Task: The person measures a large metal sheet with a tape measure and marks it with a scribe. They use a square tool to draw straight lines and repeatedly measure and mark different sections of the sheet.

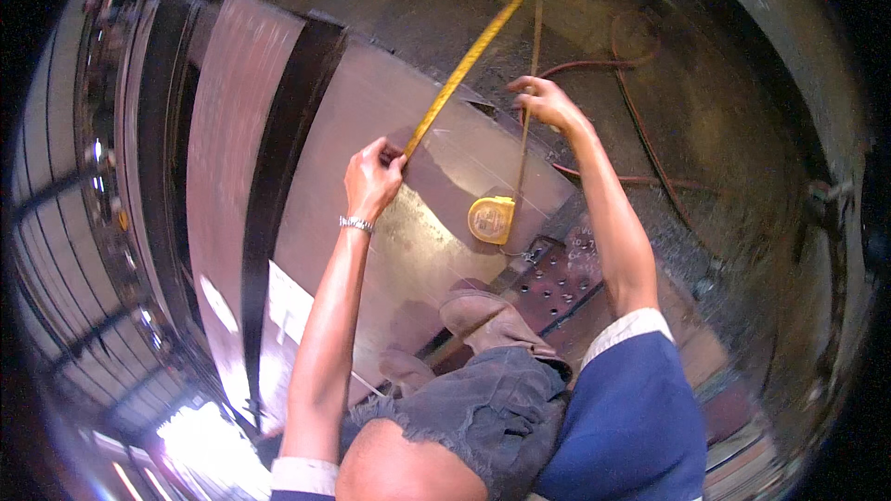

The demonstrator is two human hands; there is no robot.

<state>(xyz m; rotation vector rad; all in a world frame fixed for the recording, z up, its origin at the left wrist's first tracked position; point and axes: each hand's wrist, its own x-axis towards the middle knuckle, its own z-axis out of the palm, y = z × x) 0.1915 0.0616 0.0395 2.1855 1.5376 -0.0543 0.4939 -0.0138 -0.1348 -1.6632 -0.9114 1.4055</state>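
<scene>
My left hand point(373, 181), with a metal bracelet on the wrist, pinches the end of a yellow measuring tape. From there the tape blade point(462, 76) rises away to the far side, folds over at a sharp bend and comes back down to its yellow case point(490, 220). The case is over the near right part of a smooth metal plate point(325, 139); whether it rests there or hangs cannot be told. Beside the returning stretch of blade is my right hand point(549, 104), its fingers apart and loosely bent. They appear not to grip the blade, though slight blur hides any touch.
A dark gap point(288, 121) separates the plate from a reddish metal slab point(232, 121) at left. A red hose point(640, 121) loops over the dirty floor at far right. Below the case are a boot point(492, 315) and a reddish metal piece with several holes point(557, 288).
</scene>
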